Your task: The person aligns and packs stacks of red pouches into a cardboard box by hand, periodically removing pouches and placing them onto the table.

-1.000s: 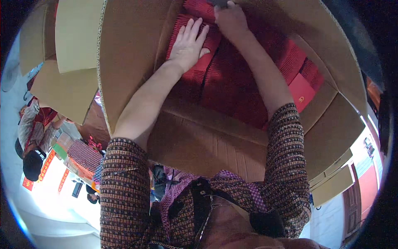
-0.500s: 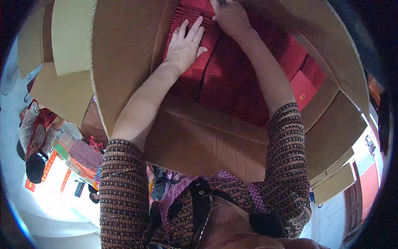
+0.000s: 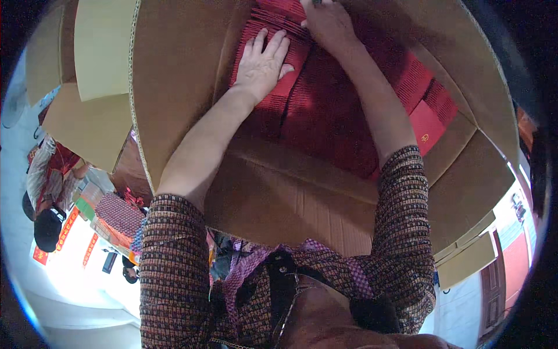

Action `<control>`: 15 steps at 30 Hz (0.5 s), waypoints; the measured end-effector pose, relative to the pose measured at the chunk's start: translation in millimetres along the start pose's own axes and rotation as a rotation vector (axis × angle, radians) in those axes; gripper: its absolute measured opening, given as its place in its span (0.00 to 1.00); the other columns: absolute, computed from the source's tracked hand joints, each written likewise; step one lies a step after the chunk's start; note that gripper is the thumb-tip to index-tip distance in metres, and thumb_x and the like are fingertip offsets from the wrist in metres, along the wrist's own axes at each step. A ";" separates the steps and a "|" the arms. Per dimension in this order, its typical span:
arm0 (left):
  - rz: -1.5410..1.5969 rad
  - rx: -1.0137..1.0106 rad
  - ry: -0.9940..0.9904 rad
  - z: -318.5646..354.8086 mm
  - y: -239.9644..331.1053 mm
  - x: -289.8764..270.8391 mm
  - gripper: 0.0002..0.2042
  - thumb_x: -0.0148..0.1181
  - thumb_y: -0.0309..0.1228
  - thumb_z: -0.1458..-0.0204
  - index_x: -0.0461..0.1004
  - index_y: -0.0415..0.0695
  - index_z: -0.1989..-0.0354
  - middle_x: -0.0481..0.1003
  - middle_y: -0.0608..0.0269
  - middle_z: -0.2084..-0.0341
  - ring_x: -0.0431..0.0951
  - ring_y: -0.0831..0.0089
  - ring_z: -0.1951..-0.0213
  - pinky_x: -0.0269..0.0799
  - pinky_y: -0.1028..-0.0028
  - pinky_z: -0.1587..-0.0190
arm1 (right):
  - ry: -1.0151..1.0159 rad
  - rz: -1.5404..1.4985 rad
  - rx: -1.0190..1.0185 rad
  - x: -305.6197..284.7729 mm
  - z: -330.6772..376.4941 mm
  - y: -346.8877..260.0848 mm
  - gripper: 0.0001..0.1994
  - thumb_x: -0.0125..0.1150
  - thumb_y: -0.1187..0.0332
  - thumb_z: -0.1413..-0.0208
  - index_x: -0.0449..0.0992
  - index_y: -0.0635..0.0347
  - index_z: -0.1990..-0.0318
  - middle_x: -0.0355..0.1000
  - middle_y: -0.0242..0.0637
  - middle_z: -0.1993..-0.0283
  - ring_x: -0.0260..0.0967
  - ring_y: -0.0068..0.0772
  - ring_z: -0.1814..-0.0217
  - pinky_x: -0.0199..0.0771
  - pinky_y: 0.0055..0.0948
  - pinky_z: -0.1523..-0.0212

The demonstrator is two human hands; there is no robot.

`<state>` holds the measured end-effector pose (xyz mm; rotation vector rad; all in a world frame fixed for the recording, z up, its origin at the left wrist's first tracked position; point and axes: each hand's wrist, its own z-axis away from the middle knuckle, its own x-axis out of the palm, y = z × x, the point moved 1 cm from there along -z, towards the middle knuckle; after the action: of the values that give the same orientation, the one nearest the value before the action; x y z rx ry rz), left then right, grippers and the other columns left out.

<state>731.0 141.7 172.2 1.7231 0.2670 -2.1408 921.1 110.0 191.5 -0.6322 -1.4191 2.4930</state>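
Inside a large brown cardboard box point(image 3: 180, 87) lie rows of tightly stacked red paper envelopes point(image 3: 325, 116). My left hand point(image 3: 260, 65) rests palm down on the envelopes at the box's left side, its fingers stretched and thumb apart. Farther in and to the right, my right hand point(image 3: 328, 24) reaches to the envelopes at the top edge of the picture. Its visible fingers and thumb are apart, while the fingertips are partly cut off. One red envelope point(image 3: 427, 125) with a small gold mark lies face up by the box's right wall.
The box's open flaps point(image 3: 471, 189) spread around my arms. More cardboard point(image 3: 96, 125) stands at the left. Beyond it another person point(image 3: 49, 227) is near a table point(image 3: 119, 215) with coloured stacks on it. A brown door point(image 3: 493, 285) shows at the lower right.
Both hands and the envelopes sit slightly lower and farther right in the picture. My left hand stays flat on the stack, and my right hand stays at the far envelopes.
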 end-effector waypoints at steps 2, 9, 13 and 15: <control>0.061 0.014 -0.006 -11.6 9.3 -1.3 0.32 0.56 0.49 0.48 0.60 0.45 0.38 0.56 0.62 0.37 0.53 0.53 0.36 0.52 0.55 0.37 | 0.175 0.285 -0.482 -7.7 -25.6 57.0 0.19 0.46 0.57 0.36 0.71 0.65 0.70 0.70 0.46 0.76 0.70 0.40 0.73 0.68 0.39 0.69; 0.064 -0.030 -0.075 -12.1 6.5 -9.5 0.32 0.58 0.48 0.50 0.60 0.47 0.38 0.57 0.61 0.37 0.54 0.52 0.37 0.53 0.54 0.38 | -0.014 0.618 -0.634 -6.9 -25.7 48.6 0.24 0.46 0.50 0.37 0.72 0.64 0.73 0.69 0.44 0.75 0.67 0.45 0.72 0.65 0.39 0.67; 0.044 -0.049 -0.103 -9.5 1.0 -15.9 0.34 0.61 0.47 0.52 0.58 0.48 0.37 0.58 0.61 0.39 0.57 0.53 0.39 0.55 0.56 0.40 | -0.049 0.180 -0.309 -1.2 -8.1 26.0 0.24 0.42 0.53 0.35 0.72 0.64 0.74 0.69 0.46 0.74 0.67 0.49 0.69 0.65 0.43 0.65; 0.041 -0.035 -0.117 -16.7 6.8 -18.3 0.35 0.61 0.47 0.52 0.58 0.48 0.37 0.59 0.61 0.40 0.58 0.54 0.39 0.55 0.56 0.40 | 0.073 0.129 -0.811 -10.5 -6.8 35.6 0.22 0.45 0.52 0.36 0.72 0.62 0.72 0.70 0.46 0.74 0.68 0.48 0.69 0.65 0.43 0.64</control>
<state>752.0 144.9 186.7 1.5639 0.2327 -2.1843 934.7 92.9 160.8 -0.9471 -2.4170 1.8635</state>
